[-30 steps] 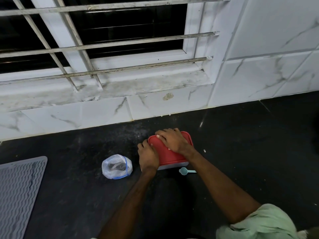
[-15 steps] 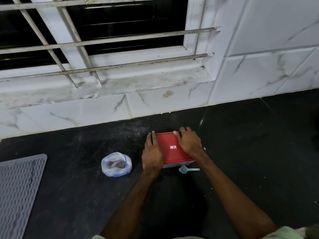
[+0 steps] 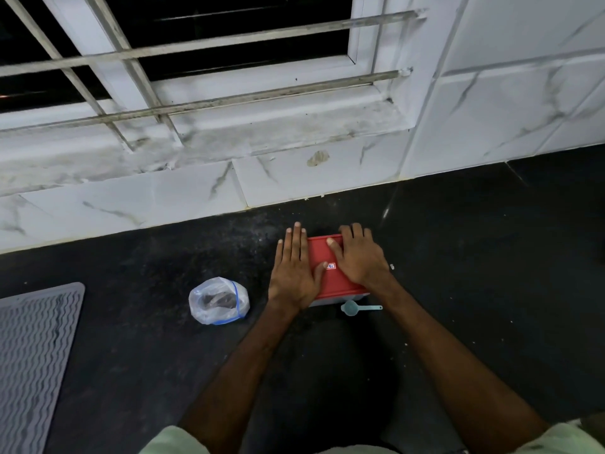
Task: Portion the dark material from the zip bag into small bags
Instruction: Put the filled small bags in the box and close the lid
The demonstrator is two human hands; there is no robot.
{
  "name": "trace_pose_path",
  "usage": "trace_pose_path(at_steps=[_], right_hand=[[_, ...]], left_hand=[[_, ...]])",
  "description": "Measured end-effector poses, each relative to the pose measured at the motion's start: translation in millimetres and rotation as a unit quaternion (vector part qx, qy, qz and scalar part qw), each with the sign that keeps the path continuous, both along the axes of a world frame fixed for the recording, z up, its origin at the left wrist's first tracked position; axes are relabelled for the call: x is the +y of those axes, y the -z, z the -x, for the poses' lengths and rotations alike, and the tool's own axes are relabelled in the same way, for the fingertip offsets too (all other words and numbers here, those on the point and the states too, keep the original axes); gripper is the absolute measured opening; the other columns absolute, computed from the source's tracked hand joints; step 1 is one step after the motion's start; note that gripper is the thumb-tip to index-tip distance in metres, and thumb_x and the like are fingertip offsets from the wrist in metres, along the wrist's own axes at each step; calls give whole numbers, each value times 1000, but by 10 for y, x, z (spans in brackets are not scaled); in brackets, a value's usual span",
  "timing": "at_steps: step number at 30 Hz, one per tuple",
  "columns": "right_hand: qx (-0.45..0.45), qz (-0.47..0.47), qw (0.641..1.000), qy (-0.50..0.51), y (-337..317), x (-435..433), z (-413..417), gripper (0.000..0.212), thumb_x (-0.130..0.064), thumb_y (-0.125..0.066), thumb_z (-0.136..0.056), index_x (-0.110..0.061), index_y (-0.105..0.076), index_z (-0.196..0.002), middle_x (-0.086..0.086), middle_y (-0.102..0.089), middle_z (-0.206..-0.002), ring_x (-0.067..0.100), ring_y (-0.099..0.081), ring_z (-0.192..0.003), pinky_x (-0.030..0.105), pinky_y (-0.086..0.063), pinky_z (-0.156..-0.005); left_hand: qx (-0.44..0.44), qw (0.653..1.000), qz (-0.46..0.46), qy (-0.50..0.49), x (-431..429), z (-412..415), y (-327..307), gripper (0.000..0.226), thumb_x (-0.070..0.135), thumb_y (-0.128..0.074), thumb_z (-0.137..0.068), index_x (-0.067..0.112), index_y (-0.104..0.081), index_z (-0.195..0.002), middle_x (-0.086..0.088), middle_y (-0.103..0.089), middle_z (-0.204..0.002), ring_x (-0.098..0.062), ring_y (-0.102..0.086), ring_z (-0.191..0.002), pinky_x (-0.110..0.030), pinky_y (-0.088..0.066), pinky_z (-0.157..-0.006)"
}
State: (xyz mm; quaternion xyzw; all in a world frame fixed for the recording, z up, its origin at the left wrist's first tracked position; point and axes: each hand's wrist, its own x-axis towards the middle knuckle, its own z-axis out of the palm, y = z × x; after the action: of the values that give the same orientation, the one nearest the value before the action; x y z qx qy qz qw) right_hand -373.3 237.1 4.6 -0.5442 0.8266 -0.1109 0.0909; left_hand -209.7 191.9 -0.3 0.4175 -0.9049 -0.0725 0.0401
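Seemingly the step in hand is work on a box lid, not yet the portioning itself.

Head view: the left hand lies flat along the left end of the red lid, fingers straight and together, thumb stretched onto the lid top. The right hand covers the lid's right half, palm down, fingers reaching the far edge. Whether their tips hook over that edge I cannot tell. Neither hand pinches anything.

The pale box shows only as a strip under the lid's near edge. Its contents are hidden, and no small bags are in view.

The zip bag slumps on the dark counter left of the box and apart from it, with the dark material heaped inside. Its blue zip line runs on the side nearer the box; whether it is sealed I cannot tell. A light blue scoop lies just in front of the box. A grey ribbed mat lies far left of the box.

To do this well, I judge one palm should pin the box while the other works the lid edge by edge, so the box does not skid into the scoop. The left forearm should stay off the zip bag.
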Motion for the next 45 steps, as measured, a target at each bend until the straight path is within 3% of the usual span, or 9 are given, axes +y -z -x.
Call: trace_pose_path(at_steps=[4,11,15,18,21,26,31,37,45], right_hand=[[9,3,1000,-1,44,-8,-2,61,-56,-31,-98,-12,-41,-139,10,-44,-139,27,-42,-127,47,-49,-93],[-10,-5,1000,6,-22,-40,-12,58,-56,-32,-97,-16,-44,-138,7,-47,-136,25,-43,-124,44,-47,-95],[-42,31,998,-38,-92,51,14,58,-55,-33,-98,-24,-34,-148,0,-26,-158,18,-19,-147,54,-20,-117],[19,14,996,-80,-105,155,-67,63,-56,-16,-99,-25,-26,-153,-5,-15,-163,12,-6,-151,64,-5,-117],[52,-12,995,-81,-29,242,-165,73,-59,-3,-93,-24,-10,-156,-5,-6,-165,14,-2,-152,62,2,-115],[35,-8,997,-66,4,147,-153,72,-58,-5,-93,-24,-7,-157,-5,-4,-165,14,-1,-152,57,-5,-119],[42,6,997,-61,74,159,-156,66,-55,-18,-99,-24,-7,-157,-4,-5,-165,14,-2,-152,54,-11,-120],[40,7,997,-58,105,-148,27,67,-55,-17,-98,-23,-10,-157,-5,-9,-165,14,-3,-152,53,-14,-120],[62,7,996,-70,122,-698,328,68,-52,-21,-99,-19,-7,-157,-2,-3,-165,14,-2,-152,51,-9,-121]], left_hand=[[13,1000,-19,17,-11,-8,16,90,64,-14,-91,0,-6,-154,-15,1,-163,-28,1,-152,-37,5,-122],[19,999,-46,10,-64,1,-9,94,68,-14,-88,3,-7,-155,-13,-3,-164,-26,0,-152,-36,6,-121],[-11,1000,-20,3,5,4,-65,93,67,-6,-88,3,-3,-155,-14,3,-163,-27,4,-152,-39,8,-121],[-16,1000,16,-8,70,-8,-80,82,57,-18,-95,-1,-14,-153,-17,-8,-162,-29,-8,-151,-44,-4,-123],[-7,1000,21,17,135,7,-36,68,41,-23,-97,0,-26,-151,-16,-19,-160,-28,-20,-149,-44,-20,-121],[-17,999,-12,46,31,25,-39,75,46,-5,-93,2,-8,-154,-13,-2,-163,-26,-2,-152,-38,-1,-123],[-10,999,6,40,58,20,-10,74,46,-14,-94,4,-8,-155,-12,-3,-163,-24,-1,-152,-39,-3,-123],[-13,999,-4,35,-255,212,42,77,47,-15,-92,5,-10,-155,-11,-4,-164,-22,-2,-152,-41,-7,-124],[-10,1000,-1,8,-712,515,65,78,49,-13,-92,4,-6,-155,-13,1,-164,-23,3,-152,-41,-5,-124]])
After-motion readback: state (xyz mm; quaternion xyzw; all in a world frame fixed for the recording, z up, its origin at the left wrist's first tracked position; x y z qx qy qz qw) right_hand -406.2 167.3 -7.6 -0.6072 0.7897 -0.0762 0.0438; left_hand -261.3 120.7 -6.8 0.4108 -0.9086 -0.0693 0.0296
